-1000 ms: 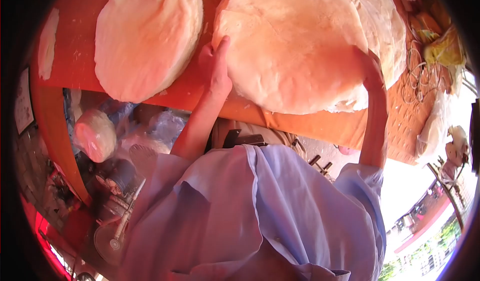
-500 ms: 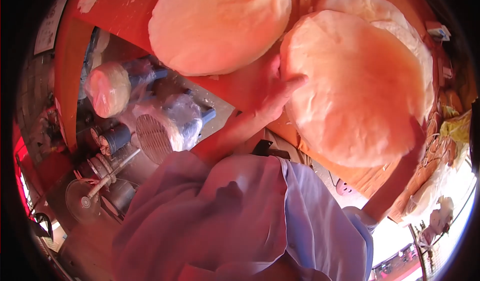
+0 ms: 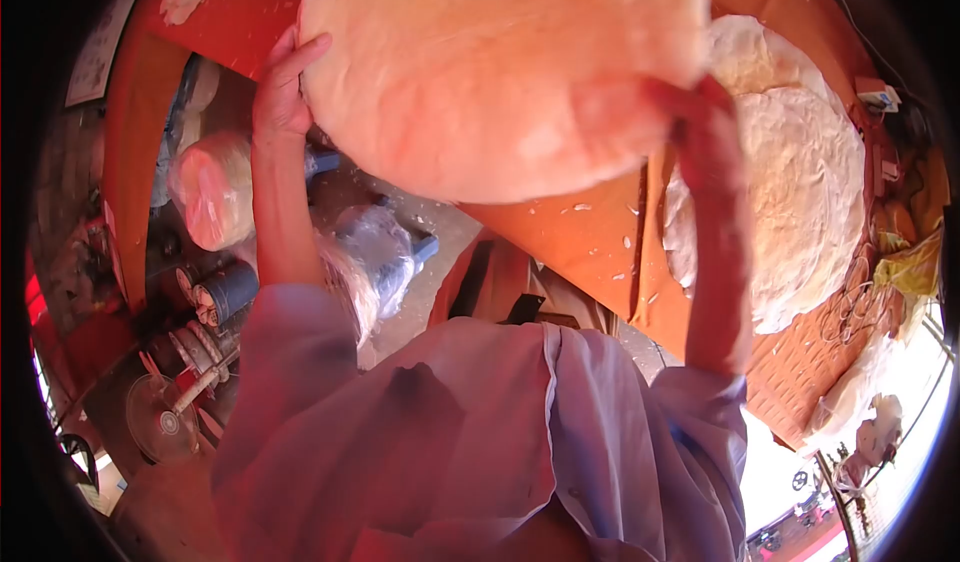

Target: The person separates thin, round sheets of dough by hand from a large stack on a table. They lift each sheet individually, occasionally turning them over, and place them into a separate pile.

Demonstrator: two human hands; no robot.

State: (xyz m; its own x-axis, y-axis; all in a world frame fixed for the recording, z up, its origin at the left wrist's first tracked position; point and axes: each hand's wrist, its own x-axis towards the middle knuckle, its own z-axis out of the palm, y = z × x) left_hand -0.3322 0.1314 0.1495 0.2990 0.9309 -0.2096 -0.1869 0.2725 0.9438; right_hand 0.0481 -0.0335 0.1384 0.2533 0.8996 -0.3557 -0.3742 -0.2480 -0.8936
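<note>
A large round flatbread [image 3: 480, 72] spans the top middle of the view, slightly blurred. At its left edge, my left hand [image 3: 285, 92] grips the rim, thumb on top and fingers mostly under it. My right hand [image 3: 690, 117], smeared by motion, is closed on the bread's right side with fingers lying over the top. Whatever lies beneath this bread is hidden. To the right, more flatbreads [image 3: 795, 202] overlap on the table, wrinkled and paler.
The orange-brown table [image 3: 570, 247] carries small crumbs and has a gap or seam running down it. Plastic-wrapped bundles [image 3: 213, 190] stand lower left, near a fan-like round device [image 3: 165, 424]. A yellow bag [image 3: 912, 259] and a white box [image 3: 876, 94] sit at the right.
Both hands have moved left, carrying the top flatbread off the right-hand pile over to where another flatbread lay. The wrinkled breads below it on the right are now uncovered.
</note>
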